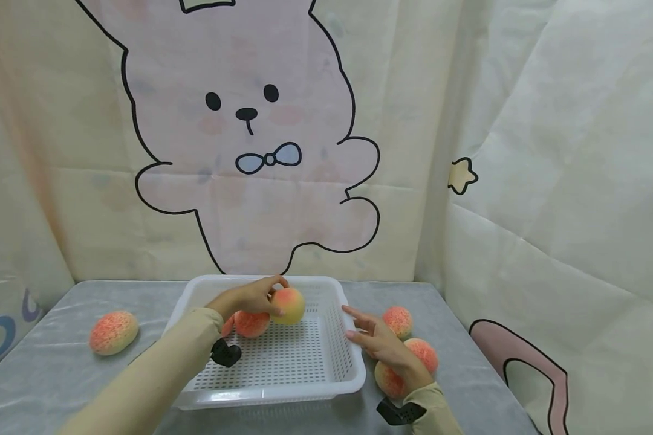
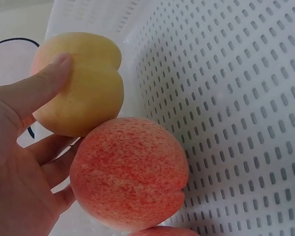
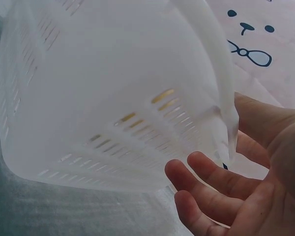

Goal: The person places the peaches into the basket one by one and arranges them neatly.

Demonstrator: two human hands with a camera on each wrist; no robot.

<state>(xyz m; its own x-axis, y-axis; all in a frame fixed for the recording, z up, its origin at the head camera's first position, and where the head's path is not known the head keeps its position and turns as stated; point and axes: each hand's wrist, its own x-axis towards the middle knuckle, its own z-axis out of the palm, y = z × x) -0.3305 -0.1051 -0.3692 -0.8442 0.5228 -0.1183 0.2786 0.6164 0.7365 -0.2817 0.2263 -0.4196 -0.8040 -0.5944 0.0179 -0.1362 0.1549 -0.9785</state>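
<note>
My left hand (image 1: 254,297) pinches a yellow peach with a pinkish blush (image 1: 288,306) between thumb and fingers, over the back part of a white perforated plastic basket (image 1: 272,396). Against it, in the left wrist view, sits a red speckled peach (image 2: 130,172); part of another red peach (image 2: 164,231) shows below. My right hand (image 1: 383,344) is at the basket's right rim (image 3: 221,73), with fingers spread and loosely bent. Its thumb tip meets the rim in the right wrist view, while the other fingers stand along the outer wall. Firm contact is hard to judge.
Right of the basket lie three peaches (image 1: 398,321), two of them partly behind my right hand and wrist. Another peach (image 1: 114,333) lies to the left on the grey tablecloth (image 1: 49,386). A curtain with a cartoon bear (image 1: 250,205) hangs behind the table.
</note>
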